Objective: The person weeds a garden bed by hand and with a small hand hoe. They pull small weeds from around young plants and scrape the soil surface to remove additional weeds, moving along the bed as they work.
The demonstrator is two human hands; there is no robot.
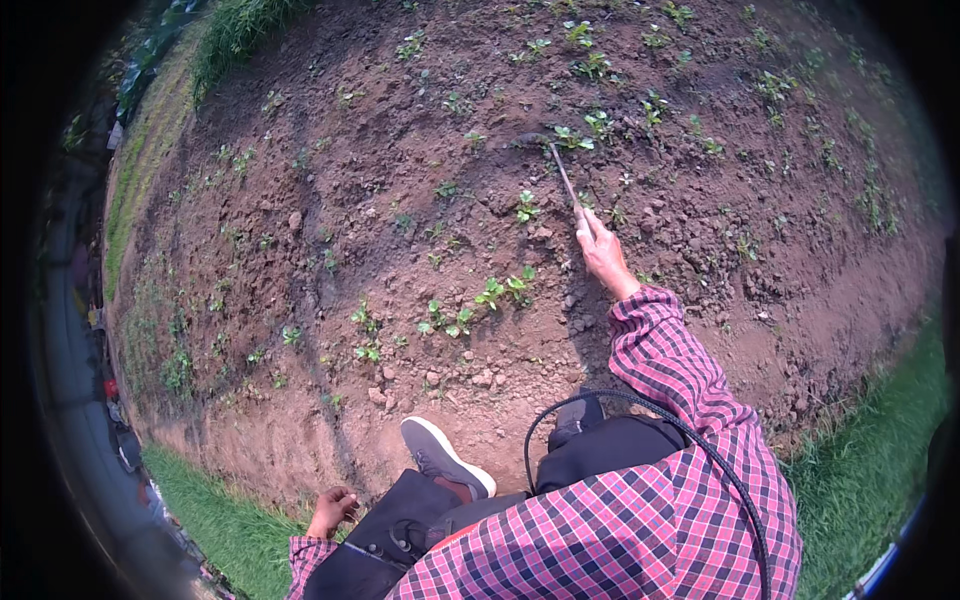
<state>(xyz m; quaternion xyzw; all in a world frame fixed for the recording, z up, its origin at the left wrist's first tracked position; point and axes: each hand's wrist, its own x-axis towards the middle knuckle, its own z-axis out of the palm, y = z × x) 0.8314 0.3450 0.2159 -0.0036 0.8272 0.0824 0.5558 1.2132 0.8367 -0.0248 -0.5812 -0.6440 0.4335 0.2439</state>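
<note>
My right hand (606, 255) grips the handle of a hand tool (566, 176), either a small hoe or a sickle. Its thin shaft slants up and left from my fist. At the far end a curved dark head (532, 140) meets the soil beside a small leafy plant (572, 138). My left hand (332, 512) is low on the left beside my dark-trousered leg, over the grass edge. Its fingers are curled, and the inside of the palm is hidden. A low green seedling (526, 206) grows just left of the tool.
Clumpy brown soil (420, 247) bears many scattered seedlings, including a cluster (491, 292) ahead of my shoe (446, 454). Grass strips (862, 465) border the bed. A black cable (660, 409) loops in front of my body. A paved path (71, 375) runs along the left.
</note>
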